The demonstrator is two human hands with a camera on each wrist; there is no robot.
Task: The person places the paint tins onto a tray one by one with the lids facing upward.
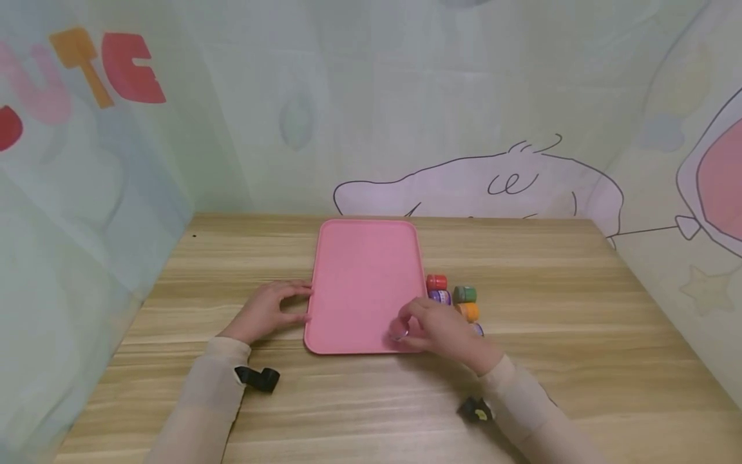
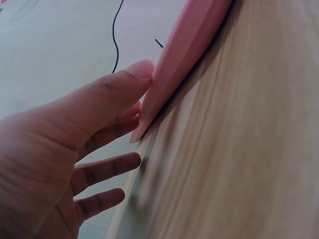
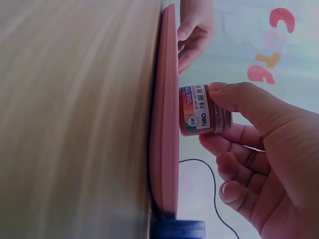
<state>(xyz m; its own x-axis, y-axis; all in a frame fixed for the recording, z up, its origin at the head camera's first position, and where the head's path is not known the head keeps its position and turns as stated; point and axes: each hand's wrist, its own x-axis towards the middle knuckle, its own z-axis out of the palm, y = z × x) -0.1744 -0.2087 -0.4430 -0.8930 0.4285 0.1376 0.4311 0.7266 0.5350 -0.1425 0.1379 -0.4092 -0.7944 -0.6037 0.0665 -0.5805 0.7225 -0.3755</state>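
Note:
My right hand (image 1: pixel 443 332) pinches a small paint jar (image 3: pixel 197 112) between thumb and fingers. The jar has a clear ribbed lid, reddish-brown paint and a white deli label. It is upright, with its base right at the surface of the pink tray (image 1: pixel 365 277), near the front right corner. At the tray's left side, my left hand (image 1: pixel 269 309) rests its thumb and fingertips against the rim. In the left wrist view its thumb (image 2: pixel 142 69) touches the tray wall, with the other fingers spread and fairly straight.
Right of the tray lie a red jar (image 1: pixel 437 282), a purple jar (image 1: pixel 440 297), a green jar (image 1: pixel 465 294) and an orange jar (image 1: pixel 468 312). Another jar (image 1: pixel 478 330) is mostly hidden behind my right hand. Printed cloth walls surround the wooden table (image 1: pixel 551 277).

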